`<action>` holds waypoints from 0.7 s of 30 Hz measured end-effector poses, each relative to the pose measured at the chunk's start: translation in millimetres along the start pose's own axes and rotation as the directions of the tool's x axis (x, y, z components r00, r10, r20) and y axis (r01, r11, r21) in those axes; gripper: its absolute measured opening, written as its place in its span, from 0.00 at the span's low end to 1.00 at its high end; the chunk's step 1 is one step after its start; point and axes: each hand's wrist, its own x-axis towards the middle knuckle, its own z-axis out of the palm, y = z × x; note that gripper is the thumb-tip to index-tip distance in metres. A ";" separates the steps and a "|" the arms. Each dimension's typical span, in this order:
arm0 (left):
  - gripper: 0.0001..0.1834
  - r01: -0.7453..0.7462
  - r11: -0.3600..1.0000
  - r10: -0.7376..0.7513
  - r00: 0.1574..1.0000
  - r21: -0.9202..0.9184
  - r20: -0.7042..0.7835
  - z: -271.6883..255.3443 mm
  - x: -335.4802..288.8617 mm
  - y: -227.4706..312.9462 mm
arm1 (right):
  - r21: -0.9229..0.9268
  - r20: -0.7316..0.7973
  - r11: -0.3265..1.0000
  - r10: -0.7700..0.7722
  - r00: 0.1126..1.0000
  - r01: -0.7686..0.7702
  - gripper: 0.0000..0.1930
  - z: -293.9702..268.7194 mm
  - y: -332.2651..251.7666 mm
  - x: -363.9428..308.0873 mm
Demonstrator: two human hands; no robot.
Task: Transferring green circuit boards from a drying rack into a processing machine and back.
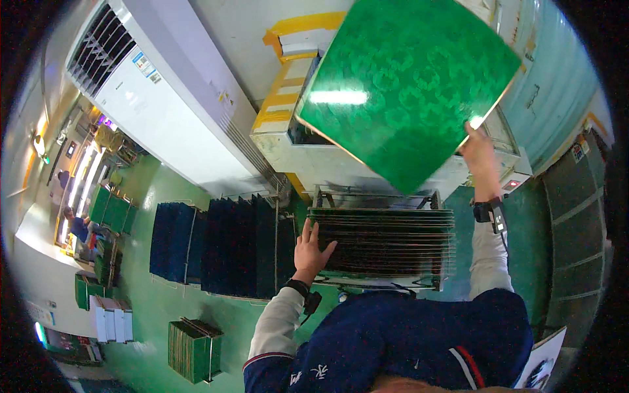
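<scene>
A large glossy green circuit board panel (pixel 413 85) with thin pale edges is held up and tilted, over the white machine. My right hand (pixel 479 152) grips it by its lower right edge, the thumb on its face and the other fingers hidden behind. My left hand (pixel 312 252) is open with fingers spread, at the left end of a rack (pixel 438 283) of closely spaced upright panels (pixel 383 239). Whether its fingertips touch the rack or the panels, I cannot tell. Each of my wrists wears a dark strapped device.
Behind the rack stands a white machine (pixel 265 141) with yellow tape, partly covered by the panel. A tall air conditioner (pixel 164 98) is at the left. Dark panel racks (pixel 239 245) stand left of me, with a green stack (pixel 190 350) nearer. A person (pixel 80 226) sits far left.
</scene>
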 end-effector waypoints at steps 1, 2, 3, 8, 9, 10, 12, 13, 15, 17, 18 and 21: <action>0.48 0.010 1.000 -0.010 1.000 0.002 0.005 -1.4 -0.4 0.1 | 0.074 0.041 0.994 0.078 0.996 -0.081 0.14 2.2 20.5 0.8; 0.48 0.006 1.000 -0.006 1.000 0.001 0.005 -1.6 0.5 0.1 | 0.141 0.078 0.976 0.154 0.985 -0.164 0.15 3.3 38.8 0.9; 0.48 0.005 1.000 -0.005 1.000 0.000 0.004 -1.0 0.6 -0.9 | 0.201 0.116 0.947 0.229 0.966 -0.249 0.16 5.0 58.7 0.8; 0.48 0.031 1.000 -0.031 0.999 -0.007 0.022 -0.6 2.3 0.4 | 0.445 0.113 0.789 0.420 0.901 -0.424 0.11 24.5 125.3 9.6; 0.48 0.030 0.999 -0.030 0.999 -0.012 0.027 0.0 5.8 2.2 | 0.455 0.106 0.774 0.443 0.890 -0.440 0.11 16.9 144.0 19.7; 0.48 0.044 0.999 -0.043 0.998 -0.016 0.034 -0.8 4.2 2.3 | 0.462 0.108 0.754 0.476 0.873 -0.468 0.11 19.1 151.8 22.3; 0.48 0.054 0.998 -0.054 0.998 -0.010 0.031 -0.2 2.6 0.5 | 0.478 0.049 0.728 0.537 0.842 -0.492 0.10 32.2 161.8 20.1; 0.48 0.055 0.998 -0.055 0.998 -0.003 0.020 0.5 0.1 -1.2 | 0.483 0.021 0.714 0.570 0.822 -0.508 0.09 46.8 158.2 15.0; 0.48 0.047 0.999 -0.047 0.999 -0.001 0.006 0.7 -1.5 -2.0 | 0.401 0.081 0.707 0.606 0.791 -0.582 0.11 52.8 149.5 12.4; 0.48 0.031 0.999 -0.031 1.000 -0.010 -0.001 -1.1 2.5 -0.5 | 0.256 0.206 0.687 0.648 0.733 -0.680 0.16 41.5 147.7 16.9; 0.48 0.035 0.999 -0.035 0.999 -0.005 0.002 -2.6 4.0 0.6 | 0.187 0.228 0.669 0.683 0.694 -0.719 0.18 39.4 150.1 18.7; 0.47 0.043 0.999 -0.043 0.999 0.011 0.009 -4.8 8.8 2.3 | 0.057 0.265 0.622 0.744 0.613 -0.781 0.21 37.0 155.5 21.0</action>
